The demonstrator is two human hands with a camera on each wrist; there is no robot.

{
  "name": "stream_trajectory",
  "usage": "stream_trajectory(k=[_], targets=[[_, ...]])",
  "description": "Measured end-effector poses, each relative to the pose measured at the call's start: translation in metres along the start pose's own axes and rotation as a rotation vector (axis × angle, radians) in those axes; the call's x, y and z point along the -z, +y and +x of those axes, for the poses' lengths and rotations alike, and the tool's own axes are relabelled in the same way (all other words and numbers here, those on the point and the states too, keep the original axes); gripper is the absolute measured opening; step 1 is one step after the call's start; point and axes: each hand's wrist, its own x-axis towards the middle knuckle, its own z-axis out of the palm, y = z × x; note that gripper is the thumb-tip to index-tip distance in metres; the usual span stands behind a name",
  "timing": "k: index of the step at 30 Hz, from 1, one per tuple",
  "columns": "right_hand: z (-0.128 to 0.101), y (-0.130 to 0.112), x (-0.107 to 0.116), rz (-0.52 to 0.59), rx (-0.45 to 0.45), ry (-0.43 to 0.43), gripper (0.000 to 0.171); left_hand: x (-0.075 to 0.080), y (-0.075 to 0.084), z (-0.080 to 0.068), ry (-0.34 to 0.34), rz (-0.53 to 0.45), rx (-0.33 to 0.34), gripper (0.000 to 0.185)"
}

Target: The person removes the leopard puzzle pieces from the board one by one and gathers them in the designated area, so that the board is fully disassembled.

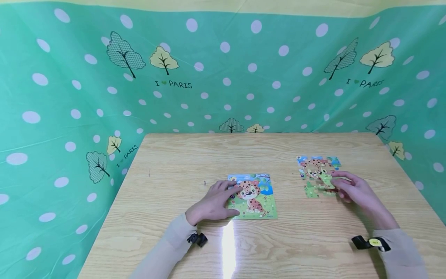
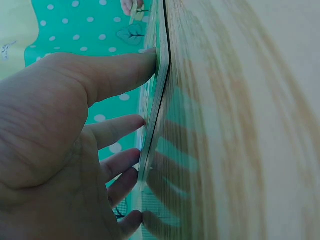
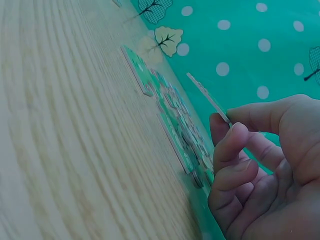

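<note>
My left hand [image 1: 216, 199] rests on the left part of a square leopard picture board [image 1: 256, 199], fingers spread. In the left wrist view, the thumb and fingertips touch the face of the board [image 2: 162, 75] near its edge. To the right, my right hand [image 1: 357, 192] pinches a green jigsaw piece [image 1: 326, 180] between thumb and fingers. The right wrist view has this piece [image 3: 207, 97] raised and tilted above the table. Beneath it lies a partly joined leopard jigsaw [image 1: 310, 190], with gaps along its lower part; the piece and hand hide some of it.
Both puzzles lie on a pale wooden table [image 1: 167, 162]. A green dotted cloth [image 1: 209, 85] hangs behind and along the sides. Bright glare [image 1: 229, 248] falls on the tabletop in front of the board.
</note>
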Motion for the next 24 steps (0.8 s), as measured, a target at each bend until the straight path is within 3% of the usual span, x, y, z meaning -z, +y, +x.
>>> stream_trajectory(k=[11,18,24], targets=[[-0.001,0.007,0.006,-0.038,-0.023,0.037,0.017,-0.001,-0.001,0.001,0.002,0.008,-0.001,0.075],[-0.002,0.012,0.009,-0.076,-0.035,0.064,0.029,-0.002,-0.001,0.000,0.009,0.012,0.001,0.075],[-0.006,0.013,0.017,-0.083,-0.029,0.088,0.019,-0.002,-0.001,0.000,0.013,0.017,0.004,0.076]])
